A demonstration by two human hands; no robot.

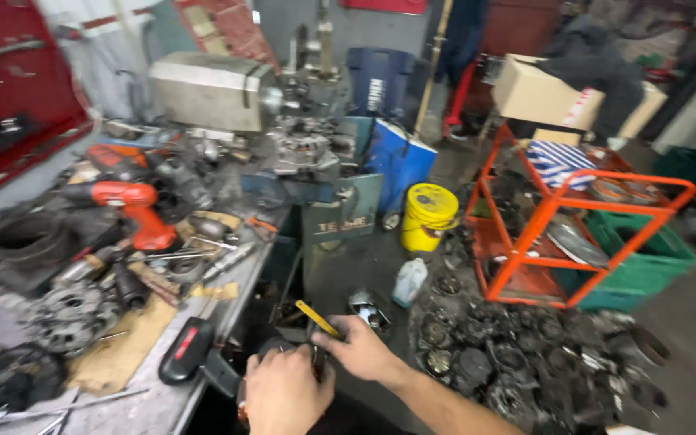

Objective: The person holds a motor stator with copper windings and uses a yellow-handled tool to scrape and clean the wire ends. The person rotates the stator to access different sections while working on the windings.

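My left hand (285, 392) is closed around a small dark part held low in front of me, next to the workbench edge. My right hand (362, 348) grips a tool with a yellow and black handle (317, 319) that angles up to the left and meets the part between both hands. The part itself is mostly hidden by my fingers. A black and red tool (186, 348) lies on the bench just left of my left hand.
The cluttered workbench (203, 322) carries a red power drill (134, 208), metal parts and cardboard. On the floor stand a yellow bucket (428, 216), a white bottle (409, 282), a pile of greasy engine parts (517, 354) and an orange frame cart (561, 217).
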